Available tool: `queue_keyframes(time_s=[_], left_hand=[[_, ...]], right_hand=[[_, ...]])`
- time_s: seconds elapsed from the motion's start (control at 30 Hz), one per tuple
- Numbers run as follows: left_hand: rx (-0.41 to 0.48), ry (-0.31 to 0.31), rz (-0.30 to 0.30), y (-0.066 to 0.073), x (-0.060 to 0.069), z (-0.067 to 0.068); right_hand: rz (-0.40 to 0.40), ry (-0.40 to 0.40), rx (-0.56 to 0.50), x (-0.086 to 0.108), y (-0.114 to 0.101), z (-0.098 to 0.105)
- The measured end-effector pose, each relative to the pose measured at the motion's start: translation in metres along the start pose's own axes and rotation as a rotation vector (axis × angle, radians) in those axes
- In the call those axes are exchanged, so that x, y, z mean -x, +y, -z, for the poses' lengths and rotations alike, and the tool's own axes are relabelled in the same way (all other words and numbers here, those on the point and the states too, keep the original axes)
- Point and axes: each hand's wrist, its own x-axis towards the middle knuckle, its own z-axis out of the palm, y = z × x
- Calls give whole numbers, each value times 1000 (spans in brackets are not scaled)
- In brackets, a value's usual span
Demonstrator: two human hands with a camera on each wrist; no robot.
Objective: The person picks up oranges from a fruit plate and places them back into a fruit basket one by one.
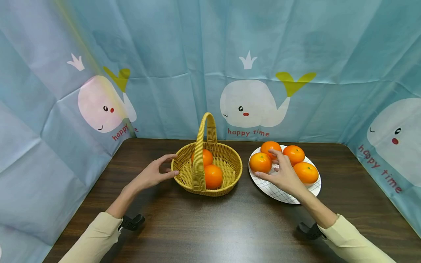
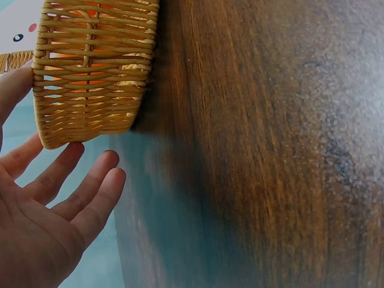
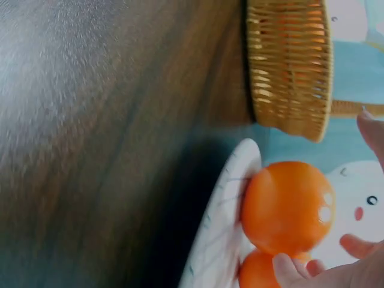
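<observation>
A yellow wicker basket (image 1: 231,155) with a tall hoop handle stands mid-table with two oranges (image 1: 213,177) inside. At its left end is my left hand (image 1: 154,173), thumb and fingers spread, their tips touching the rim. In the left wrist view these fingers (image 2: 99,180) look extended along the basket's end (image 2: 90,114), not wrapped round it. My right hand (image 1: 284,175) hovers over a white plate (image 1: 279,193) with a dark grid pattern, thumb and fingers apart. Several oranges lie there; the hand is nearest the left front orange (image 1: 260,163), also seen in the right wrist view (image 3: 288,207).
Everything stands on a dark wooden table (image 1: 210,223). Behind it hangs a light blue curtain (image 1: 171,91) printed with whales. The plate is right of the basket, with a narrow gap between. Dark straps (image 1: 131,222) sit on both wrists.
</observation>
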Motion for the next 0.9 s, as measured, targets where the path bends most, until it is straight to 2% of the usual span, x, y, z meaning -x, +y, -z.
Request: queue_keyframes(time_s=[0.13,0.27,0.53,0.9], left_hand=[[1,-5,2,-1,0,0],[-3,-2,5,-1,0,0],[1,0,-2,-2,0,0],[-1,-2,-2,-2,-1,0]], right_hand=[[-50,6,37,-2,3,-8],[-56,14,56,-6,5,-14],[25,37,74,-11,9,-19],[79,-1,-74,-12,13,-19]])
